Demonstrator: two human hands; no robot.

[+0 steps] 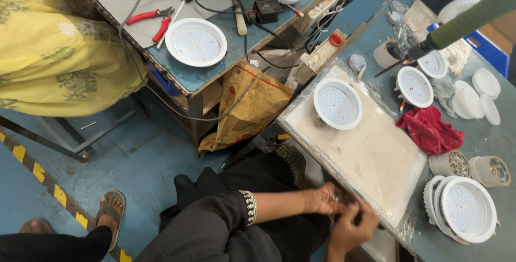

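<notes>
here, small dark part (357,218) between fingers (344,204), board edge (376,216)

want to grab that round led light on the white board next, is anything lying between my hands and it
Nothing visible does: bare white board lies between both hands and the round LED light. The red cloth sits off to the side.

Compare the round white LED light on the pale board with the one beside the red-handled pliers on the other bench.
The LED light on the pale board lies alone on a whitish slab of the near bench, close above the person's hands. The LED light by the red-handled pliers sits on the blue far bench among cables and looks larger in the picture. Both are round, white-rimmed and face up, showing dotted LED panels.
</notes>
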